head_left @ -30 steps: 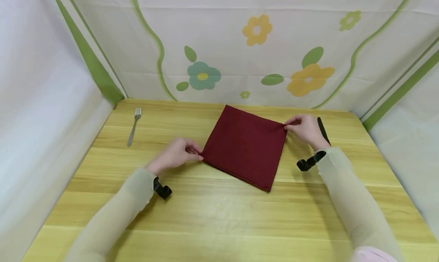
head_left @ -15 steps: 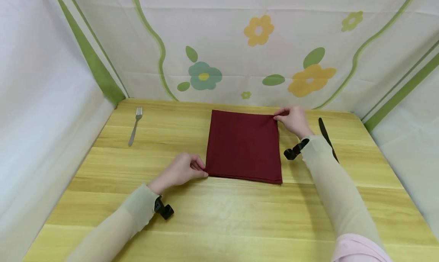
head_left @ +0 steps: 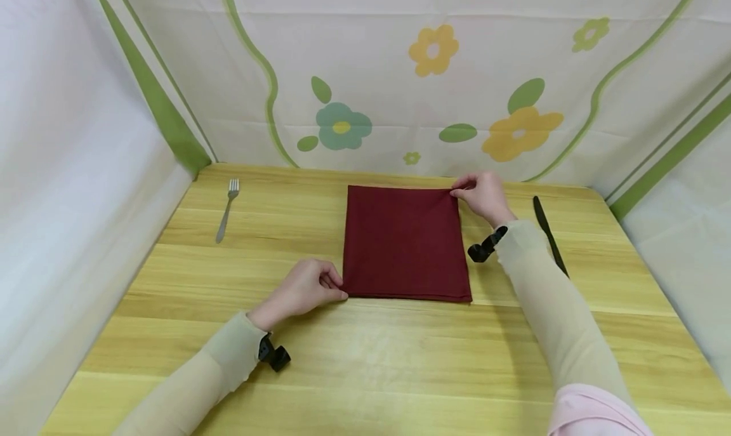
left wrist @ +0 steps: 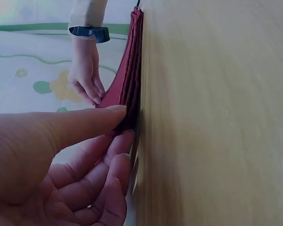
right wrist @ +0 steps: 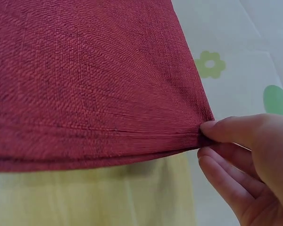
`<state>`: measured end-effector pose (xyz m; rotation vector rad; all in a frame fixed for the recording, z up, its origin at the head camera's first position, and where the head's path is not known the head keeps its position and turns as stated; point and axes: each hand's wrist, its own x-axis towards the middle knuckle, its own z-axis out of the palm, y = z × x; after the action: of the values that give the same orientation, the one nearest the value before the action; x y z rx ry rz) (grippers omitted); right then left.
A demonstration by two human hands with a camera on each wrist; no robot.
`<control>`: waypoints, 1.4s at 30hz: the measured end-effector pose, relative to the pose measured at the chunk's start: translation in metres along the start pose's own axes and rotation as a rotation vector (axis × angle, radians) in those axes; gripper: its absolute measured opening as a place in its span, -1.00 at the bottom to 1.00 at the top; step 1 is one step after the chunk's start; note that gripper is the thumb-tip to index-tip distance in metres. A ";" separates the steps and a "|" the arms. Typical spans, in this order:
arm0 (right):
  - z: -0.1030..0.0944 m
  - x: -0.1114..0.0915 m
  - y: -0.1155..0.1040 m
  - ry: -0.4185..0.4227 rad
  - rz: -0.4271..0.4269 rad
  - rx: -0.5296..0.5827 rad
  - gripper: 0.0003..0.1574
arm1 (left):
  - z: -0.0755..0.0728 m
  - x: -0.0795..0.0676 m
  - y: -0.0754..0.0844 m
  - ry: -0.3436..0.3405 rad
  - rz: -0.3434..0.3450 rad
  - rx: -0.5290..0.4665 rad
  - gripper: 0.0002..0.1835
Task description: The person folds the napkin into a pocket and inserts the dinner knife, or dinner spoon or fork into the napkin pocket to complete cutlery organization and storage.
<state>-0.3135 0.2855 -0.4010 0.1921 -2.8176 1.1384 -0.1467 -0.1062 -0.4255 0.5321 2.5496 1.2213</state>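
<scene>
A dark red cloth napkin (head_left: 407, 245), folded into a layered square, lies in the middle of the table with its sides nearly parallel to the table's back edge. My left hand (head_left: 305, 288) pinches its near left corner between thumb and fingertips. The stacked folds of the napkin (left wrist: 131, 66) show edge-on in the left wrist view. At the far right corner my right hand (head_left: 484, 196) pinches the cloth. In the right wrist view, creases in the napkin (right wrist: 99, 94) run toward the thumb and fingers of my right hand (right wrist: 245, 160), and that corner is lifted slightly.
A fork (head_left: 228, 211) lies at the far left of the wooden table (head_left: 377, 372), tines away from me. A dark knife (head_left: 549, 234) lies on the right, partly behind my right sleeve. A white floral curtain (head_left: 394, 93) stands along the back edge.
The napkin has turned from a slanted position to nearly square with the table and shifted a little left. My left hand moved toward me; my right hand moved left and away.
</scene>
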 end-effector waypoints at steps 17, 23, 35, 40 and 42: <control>-0.027 -0.034 0.001 -0.029 0.046 0.063 -0.52 | -0.019 0.002 0.011 0.121 0.054 -0.003 -0.49; -0.028 -0.066 0.006 -0.062 0.067 0.060 -0.44 | -0.006 0.014 0.021 0.071 0.166 -0.018 -0.55; -0.029 -0.133 0.014 -0.239 0.174 0.171 -0.27 | 0.029 0.047 0.047 -0.061 0.253 -0.103 -0.54; -0.033 -0.152 0.011 -0.234 0.149 0.187 -0.30 | 0.046 0.062 0.058 -0.096 0.282 -0.123 -0.55; -0.035 -0.159 0.009 -0.230 0.144 0.185 -0.31 | 0.052 0.068 0.061 -0.106 0.289 -0.121 -0.55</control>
<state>-0.1562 0.3289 -0.4039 0.1431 -2.9616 1.5001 -0.1747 -0.0056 -0.4144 0.9353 2.3511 1.3889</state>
